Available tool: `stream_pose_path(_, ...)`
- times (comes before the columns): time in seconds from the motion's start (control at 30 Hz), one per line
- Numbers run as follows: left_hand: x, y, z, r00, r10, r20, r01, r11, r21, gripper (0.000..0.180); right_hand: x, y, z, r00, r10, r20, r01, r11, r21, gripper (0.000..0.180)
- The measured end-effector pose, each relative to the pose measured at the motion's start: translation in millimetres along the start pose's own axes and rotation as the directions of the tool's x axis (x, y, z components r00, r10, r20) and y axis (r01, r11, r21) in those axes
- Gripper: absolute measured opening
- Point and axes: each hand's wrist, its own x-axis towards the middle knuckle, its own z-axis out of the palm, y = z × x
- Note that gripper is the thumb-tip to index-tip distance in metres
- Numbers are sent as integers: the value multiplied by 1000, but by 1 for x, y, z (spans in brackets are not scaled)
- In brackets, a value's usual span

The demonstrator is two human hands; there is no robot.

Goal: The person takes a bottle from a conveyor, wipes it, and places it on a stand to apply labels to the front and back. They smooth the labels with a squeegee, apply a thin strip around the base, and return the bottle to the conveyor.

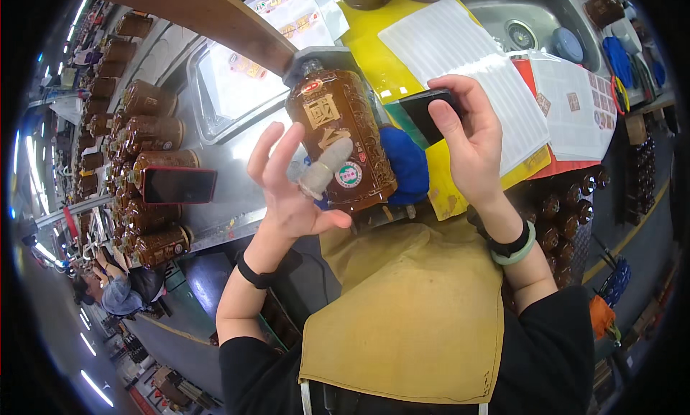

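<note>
It was a bottling workshop: rows of brown ceramic bottles (147, 138) lined a steel conveyor's (230, 192) left edge, label sheets (467, 63) covered the yellow worktop (374, 48), with more bottles crated below.

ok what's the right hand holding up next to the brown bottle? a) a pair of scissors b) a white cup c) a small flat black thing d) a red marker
c: the right hand pinches a small flat black object just beside the brown bottle, while the left hand is spread open at the bottle's front.

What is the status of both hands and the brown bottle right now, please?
Left hand open, fingertips on brown bottle. Right hand gripping small black block. Blue cloth behind bottle.
</note>
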Motion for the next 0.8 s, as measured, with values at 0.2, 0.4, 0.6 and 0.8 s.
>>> stream_pose_path(0.2,-4,-4,-3,982,161,101,-170,982,88,78,0,5,6,1000,12,0,-12,1000,27,25)
stream_pose_path(0.4,4,-6,-2,960,256,118,-263,963,53,78,-1,6,5,999,-23,-32,18,986,-165,22)
stream_pose_path(0.6,17,-1,-6,977,196,88,-199,979,29,82,3,3,8,994,94,-48,-100,988,-120,21)
stream_pose_path(0.8,14,-2,-3,951,281,127,-279,960,-33,83,2,6,9,997,74,29,-71,991,-112,21)
